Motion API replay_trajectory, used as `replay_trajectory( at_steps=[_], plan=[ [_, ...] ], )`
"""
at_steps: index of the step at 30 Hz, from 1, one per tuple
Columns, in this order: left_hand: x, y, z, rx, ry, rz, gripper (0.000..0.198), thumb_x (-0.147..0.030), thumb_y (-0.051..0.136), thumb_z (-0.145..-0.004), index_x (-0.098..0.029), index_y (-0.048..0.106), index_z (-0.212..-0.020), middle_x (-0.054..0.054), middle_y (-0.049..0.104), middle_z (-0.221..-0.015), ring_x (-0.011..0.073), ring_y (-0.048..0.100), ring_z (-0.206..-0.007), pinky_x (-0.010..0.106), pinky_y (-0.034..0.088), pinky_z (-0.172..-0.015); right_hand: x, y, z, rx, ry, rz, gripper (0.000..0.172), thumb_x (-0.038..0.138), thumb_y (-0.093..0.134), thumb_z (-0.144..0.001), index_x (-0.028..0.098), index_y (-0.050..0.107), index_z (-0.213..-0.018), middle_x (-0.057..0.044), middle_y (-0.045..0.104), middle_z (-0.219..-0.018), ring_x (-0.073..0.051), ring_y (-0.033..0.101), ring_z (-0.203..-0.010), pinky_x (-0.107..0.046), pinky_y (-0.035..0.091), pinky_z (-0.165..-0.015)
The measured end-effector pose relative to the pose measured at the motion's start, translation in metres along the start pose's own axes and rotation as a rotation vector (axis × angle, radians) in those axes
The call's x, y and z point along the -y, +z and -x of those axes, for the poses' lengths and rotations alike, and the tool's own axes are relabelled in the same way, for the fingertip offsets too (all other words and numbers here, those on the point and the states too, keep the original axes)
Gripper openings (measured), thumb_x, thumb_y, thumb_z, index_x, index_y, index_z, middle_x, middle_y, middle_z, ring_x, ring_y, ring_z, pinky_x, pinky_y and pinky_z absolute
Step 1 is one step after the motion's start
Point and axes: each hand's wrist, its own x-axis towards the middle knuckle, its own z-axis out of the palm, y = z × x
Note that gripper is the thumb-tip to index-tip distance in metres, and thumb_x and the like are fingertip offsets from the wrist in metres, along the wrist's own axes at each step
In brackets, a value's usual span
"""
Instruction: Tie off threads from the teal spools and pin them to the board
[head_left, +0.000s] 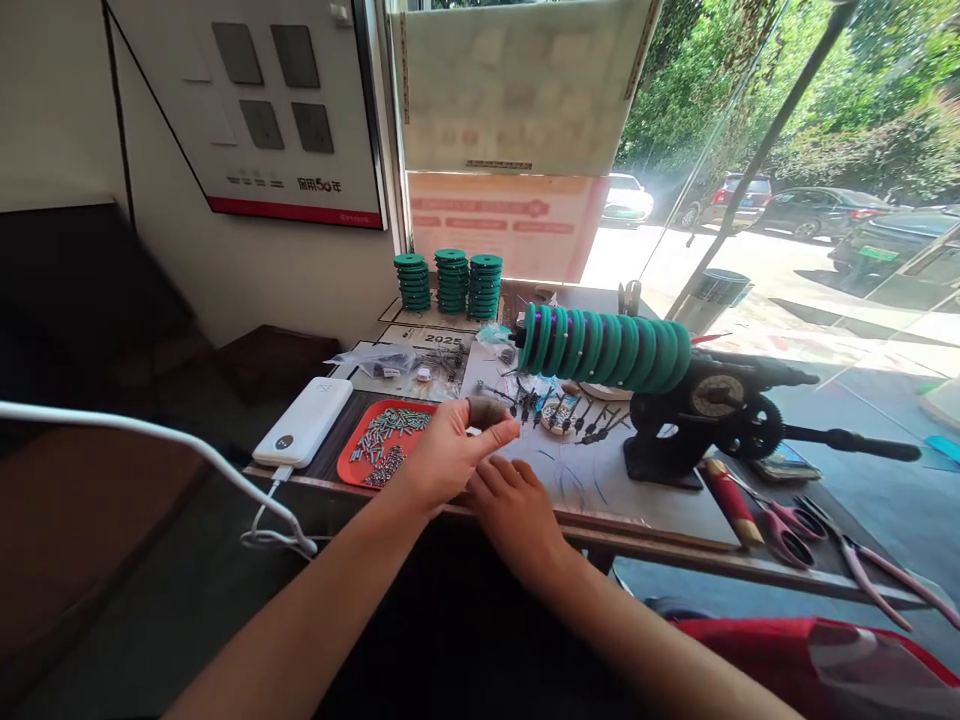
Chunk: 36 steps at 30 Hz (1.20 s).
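My left hand (450,452) is raised just above the table edge, its thumb and fingers pinched round a small dark brownish piece (486,410). Under and right of it my right hand (516,510) rests knuckles up on the white table top, fingers curled; what it holds, if anything, is hidden. Left of both hands is a red tray (358,462) full of small metal screws. Beyond the hands lie several small black parts (559,412).
A black hand-crank winder (701,410) carries a row of green spools (606,347). Three stacks of green spools (450,282) stand at the back. White power bank (304,422) with cable at left. Red-handled scissors (784,520) and pliers (870,570) at right.
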Motion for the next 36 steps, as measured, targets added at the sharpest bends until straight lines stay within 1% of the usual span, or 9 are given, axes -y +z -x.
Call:
replay_trajectory(
  at_steps=[3, 7, 9, 14, 25, 28, 31, 33, 36],
  plan=[
    [0.008, -0.006, -0.004, 0.016, -0.081, 0.082, 0.015, -0.023, 0.072, -0.06, -0.011, 0.063, -0.063, -0.003, 0.055, -0.061, 0.0066, 0.045, -0.058, 0.02, 0.034, -0.059, 0.001, -0.011, 0.007, -0.08, -0.022, -0.193, 0.018, 0.008, 0.045, -0.082, 0.017, 0.06, -0.087, -0.006, 0.069, -0.082, -0.019, 0.064, -0.072, -0.032, 0.052, -0.066],
    [0.039, -0.001, 0.011, 0.067, -0.284, 0.495, 0.015, -0.023, 0.073, -0.061, -0.012, 0.063, -0.066, 0.0, 0.06, -0.072, 0.0082, 0.05, -0.065, 0.021, 0.038, -0.061, 0.007, -0.047, 0.015, -0.364, 0.605, -0.87, 0.012, 0.016, 0.048, -0.084, 0.022, 0.057, -0.089, -0.001, 0.068, -0.083, -0.015, 0.065, -0.072, -0.027, 0.053, -0.065],
    [0.055, 0.007, 0.022, 0.107, -0.361, 0.79, 0.013, -0.022, 0.071, -0.064, -0.013, 0.063, -0.069, 0.002, 0.062, -0.08, 0.0115, 0.055, -0.075, 0.023, 0.042, -0.069, 0.009, -0.059, 0.014, -0.465, 0.832, -1.109, 0.008, 0.02, 0.049, -0.084, 0.023, 0.056, -0.087, 0.001, 0.068, -0.08, -0.014, 0.065, -0.071, -0.028, 0.053, -0.064],
    [0.075, 0.025, 0.041, 0.082, -0.371, 1.163, 0.005, -0.016, 0.063, -0.073, -0.011, 0.062, -0.072, 0.005, 0.062, -0.083, 0.0136, 0.057, -0.087, 0.025, 0.041, -0.084, 0.008, -0.059, 0.011, -0.466, 0.946, -1.234, 0.007, 0.027, 0.056, -0.08, 0.019, 0.056, -0.081, -0.002, 0.068, -0.075, -0.016, 0.065, -0.067, -0.028, 0.053, -0.061],
    [0.075, 0.027, 0.041, 0.072, -0.352, 1.241, 0.007, -0.011, 0.058, -0.076, -0.008, 0.063, -0.072, 0.006, 0.064, -0.077, 0.0135, 0.059, -0.082, 0.025, 0.044, -0.084, 0.01, -0.054, 0.016, -0.431, 0.857, -1.103, 0.006, 0.022, 0.052, -0.082, 0.021, 0.058, -0.082, -0.001, 0.067, -0.076, -0.014, 0.064, -0.069, -0.028, 0.053, -0.067],
    [0.074, 0.031, 0.042, 0.023, -0.379, 1.273, 0.002, -0.01, 0.062, -0.072, -0.009, 0.064, -0.071, 0.005, 0.064, -0.074, 0.0116, 0.06, -0.077, 0.022, 0.045, -0.082, 0.012, -0.047, 0.019, -0.402, 0.701, -0.846, 0.01, 0.016, 0.052, -0.081, 0.021, 0.06, -0.085, -0.003, 0.066, -0.081, -0.016, 0.063, -0.075, -0.03, 0.053, -0.068],
    [0.072, 0.036, 0.046, -0.028, -0.468, 1.261, 0.008, -0.012, 0.07, -0.064, -0.011, 0.063, -0.068, 0.004, 0.065, -0.074, 0.0103, 0.06, -0.074, 0.018, 0.047, -0.075, 0.017, -0.044, 0.028, -0.425, 0.418, -0.454, 0.018, 0.01, 0.054, -0.076, 0.023, 0.064, -0.083, -0.006, 0.062, -0.087, -0.018, 0.061, -0.078, -0.032, 0.051, -0.066],
    [0.072, 0.037, 0.05, -0.072, -0.47, 1.141, 0.011, -0.018, 0.072, -0.063, -0.013, 0.062, -0.066, 0.002, 0.064, -0.069, 0.0093, 0.06, -0.068, 0.018, 0.047, -0.067, 0.022, -0.049, 0.04, -0.426, 0.307, -0.259, 0.021, 0.009, 0.057, -0.074, 0.025, 0.064, -0.085, -0.006, 0.06, -0.087, -0.019, 0.059, -0.078, -0.033, 0.05, -0.065],
    [0.069, 0.034, 0.055, -0.141, -0.263, 0.695, 0.013, -0.025, 0.067, -0.069, -0.015, 0.06, -0.066, -0.002, 0.059, -0.056, 0.0077, 0.054, -0.053, 0.018, 0.044, -0.054, 0.024, -0.07, 0.054, -0.383, 0.25, -0.176, 0.02, 0.01, 0.06, -0.07, 0.026, 0.059, -0.083, -0.003, 0.057, -0.074, -0.019, 0.058, -0.069, -0.034, 0.049, -0.062]
  ],
)
